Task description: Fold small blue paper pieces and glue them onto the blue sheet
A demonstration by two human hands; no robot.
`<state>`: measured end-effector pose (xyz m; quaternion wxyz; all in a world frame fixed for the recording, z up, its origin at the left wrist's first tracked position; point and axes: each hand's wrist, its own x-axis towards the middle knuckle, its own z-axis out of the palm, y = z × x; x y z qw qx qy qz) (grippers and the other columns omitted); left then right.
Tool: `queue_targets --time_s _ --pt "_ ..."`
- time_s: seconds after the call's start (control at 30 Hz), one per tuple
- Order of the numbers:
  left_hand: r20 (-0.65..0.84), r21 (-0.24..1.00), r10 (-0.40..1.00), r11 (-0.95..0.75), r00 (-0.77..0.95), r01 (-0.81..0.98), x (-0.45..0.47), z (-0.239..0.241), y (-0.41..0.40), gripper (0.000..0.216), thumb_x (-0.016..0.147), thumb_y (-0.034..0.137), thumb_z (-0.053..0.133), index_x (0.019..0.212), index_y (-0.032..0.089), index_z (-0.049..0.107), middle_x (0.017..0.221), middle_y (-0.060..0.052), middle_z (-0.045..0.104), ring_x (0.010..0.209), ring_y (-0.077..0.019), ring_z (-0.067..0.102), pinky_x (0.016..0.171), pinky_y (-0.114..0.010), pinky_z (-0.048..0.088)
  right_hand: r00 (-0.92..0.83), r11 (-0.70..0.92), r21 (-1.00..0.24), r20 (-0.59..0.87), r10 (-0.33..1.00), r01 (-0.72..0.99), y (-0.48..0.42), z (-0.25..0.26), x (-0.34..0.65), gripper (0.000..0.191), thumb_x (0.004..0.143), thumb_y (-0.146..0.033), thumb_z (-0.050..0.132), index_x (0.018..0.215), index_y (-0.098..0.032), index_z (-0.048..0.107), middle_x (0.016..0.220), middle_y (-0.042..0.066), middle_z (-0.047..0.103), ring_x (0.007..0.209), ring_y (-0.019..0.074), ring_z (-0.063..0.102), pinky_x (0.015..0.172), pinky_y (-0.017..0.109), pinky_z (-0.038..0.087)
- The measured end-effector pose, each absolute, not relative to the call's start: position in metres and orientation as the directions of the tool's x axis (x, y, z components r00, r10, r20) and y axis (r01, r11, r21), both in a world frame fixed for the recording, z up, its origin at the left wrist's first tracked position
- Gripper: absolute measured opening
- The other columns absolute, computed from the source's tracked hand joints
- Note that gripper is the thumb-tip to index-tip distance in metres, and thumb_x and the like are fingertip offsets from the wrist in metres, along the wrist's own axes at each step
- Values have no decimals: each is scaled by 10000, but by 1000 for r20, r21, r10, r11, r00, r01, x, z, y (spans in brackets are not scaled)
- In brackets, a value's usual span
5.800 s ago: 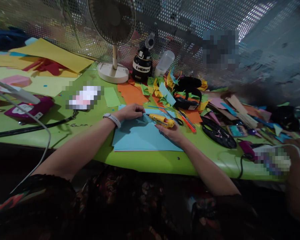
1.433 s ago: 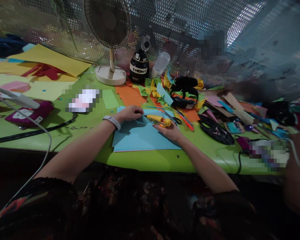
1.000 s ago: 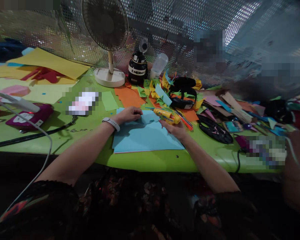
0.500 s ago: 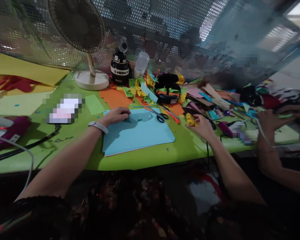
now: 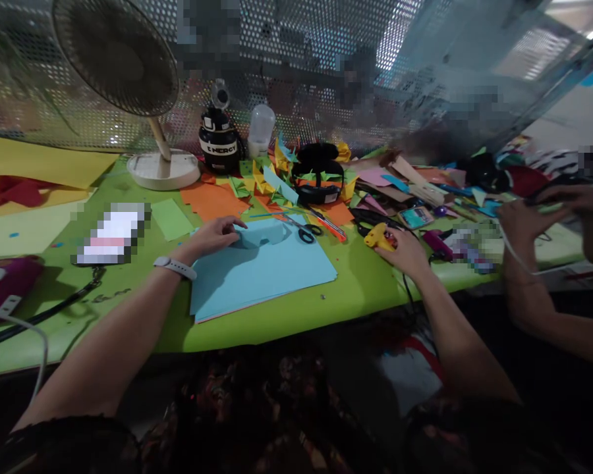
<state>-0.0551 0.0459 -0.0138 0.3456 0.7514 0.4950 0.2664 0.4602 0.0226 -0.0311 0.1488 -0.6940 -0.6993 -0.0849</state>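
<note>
My left hand (image 5: pixel 215 238) is at the upper left of a stack of light blue paper (image 5: pixel 271 280), fingers curled at the left end of a rounded blue paper cutout (image 5: pixel 263 237). Thumb and fingertips appear to pinch that cutout's edge. Black-handled scissors (image 5: pixel 306 233) lie at the stack's upper right, with a red box cutter (image 5: pixel 332 227) beside them. My right hand (image 5: pixel 405 253) is closed around a small yellow plastic tool (image 5: pixel 379 237) at the table's right part. My palm hides some of the tool, and a dark cord hangs below the hand.
Behind are a white fan (image 5: pixel 163 171), a black bottle (image 5: pixel 220 148), a black open case (image 5: pixel 319 174) and folded paper pieces. A phone (image 5: pixel 112 232) lies on the left. Paper scraps (image 5: pixel 375 176) cover the back right. Another person's hands (image 5: pixel 521 227) work at the far right.
The view has shifted slightly, moving the table things leftward. My right hand has turned the yellow tool a little and more of it shows. The left hand stays by the blue cutout.
</note>
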Motion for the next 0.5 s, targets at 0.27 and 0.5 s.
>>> queue_targets --time_s 0.27,0.5 --pt "8 709 947 -232 321 666 -60 0 43 501 699 302 557 1167 134 626 716 9 578 622 -139 524 573 -246 392 -81 27 194 277 957 981 16 -27 447 734 849 -517 495 1469 -132 416 1484 213 441 1328 402 429 1046 545 376" --pt "-36 637 961 -188 273 747 -66 10 41 497 698 328 574 1151 143 663 728 -4 631 620 -150 556 576 -252 392 -133 85 214 219 967 973 23 -30 451 762 821 -586 493 1399 -90 490 1444 199 510 1372 395 395 1126 537 293"
